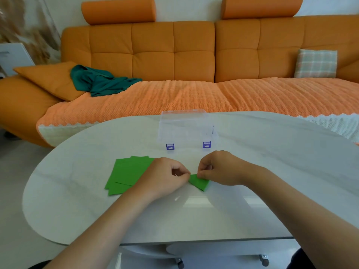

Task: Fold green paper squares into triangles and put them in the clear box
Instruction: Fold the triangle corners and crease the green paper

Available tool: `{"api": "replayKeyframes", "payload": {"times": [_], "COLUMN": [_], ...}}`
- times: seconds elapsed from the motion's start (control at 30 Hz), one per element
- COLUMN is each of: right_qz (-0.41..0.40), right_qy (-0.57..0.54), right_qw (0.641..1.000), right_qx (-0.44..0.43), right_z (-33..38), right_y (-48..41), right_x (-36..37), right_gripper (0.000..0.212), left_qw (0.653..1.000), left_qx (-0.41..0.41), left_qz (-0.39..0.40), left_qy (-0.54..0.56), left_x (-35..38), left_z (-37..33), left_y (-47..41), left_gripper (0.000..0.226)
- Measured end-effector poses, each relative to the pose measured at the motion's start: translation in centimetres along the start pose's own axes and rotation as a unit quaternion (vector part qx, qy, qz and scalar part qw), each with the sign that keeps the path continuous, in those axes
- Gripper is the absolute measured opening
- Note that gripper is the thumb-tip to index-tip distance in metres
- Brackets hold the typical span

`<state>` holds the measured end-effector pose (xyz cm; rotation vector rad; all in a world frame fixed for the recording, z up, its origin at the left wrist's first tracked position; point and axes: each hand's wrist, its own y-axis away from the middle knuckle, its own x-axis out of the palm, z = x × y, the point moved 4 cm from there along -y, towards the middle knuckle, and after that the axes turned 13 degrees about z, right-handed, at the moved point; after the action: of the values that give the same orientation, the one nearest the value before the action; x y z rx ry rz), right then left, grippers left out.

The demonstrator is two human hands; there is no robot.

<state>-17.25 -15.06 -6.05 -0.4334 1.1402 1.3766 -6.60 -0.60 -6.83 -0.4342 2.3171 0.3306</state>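
A folded green paper piece (200,182) lies on the white table between my hands. My left hand (165,177) pinches its left tip with curled fingers. My right hand (219,168) pinches its upper edge from the right. Most of the piece is hidden under my right hand. A loose stack of flat green paper squares (128,173) lies to the left, partly under my left wrist. The clear box (186,131) with two purple latches stands behind my hands, its lid open; nothing green shows inside it.
The white oval table (272,181) has bare surface to the right and in front of me. An orange sofa (174,55) stands behind it, with a teal cloth (99,80) and a checked cushion (315,64) on it.
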Motion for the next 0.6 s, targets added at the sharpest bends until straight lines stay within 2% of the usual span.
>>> {"api": "replayKeyframes", "payload": {"times": [0.13,0.3,0.4,0.5,0.6], "right_qz": [-0.031,-0.082,-0.08,-0.085,-0.084], "right_qy": [0.045,0.116,0.103,0.074,0.047], "right_qw": [0.998,0.989,0.991,0.993,0.995], "right_qx": [-0.009,-0.032,-0.026,-0.018,-0.014], "right_z": [0.5,0.9,0.8,0.7,0.6], "right_y": [0.0,-0.1,-0.1,-0.2,-0.2], "right_x": [-0.1,0.2,0.2,0.3,0.5], "right_gripper": [0.015,0.016,0.018,0.014,0.009], "left_qw": [0.999,0.996,0.989,0.979,0.972], "left_qx": [-0.013,-0.001,0.06,0.147,0.176], "left_qz": [-0.029,-0.024,-0.043,-0.015,0.007], "left_qy": [-0.017,-0.086,-0.13,-0.138,-0.153], "left_x": [0.3,0.6,0.8,1.7,2.4], "left_z": [0.0,0.0,-0.3,-0.7,-0.6], "left_y": [-0.3,-0.7,-0.9,-0.7,-0.5], "left_gripper": [0.006,0.004,0.01,0.026,0.033]}}
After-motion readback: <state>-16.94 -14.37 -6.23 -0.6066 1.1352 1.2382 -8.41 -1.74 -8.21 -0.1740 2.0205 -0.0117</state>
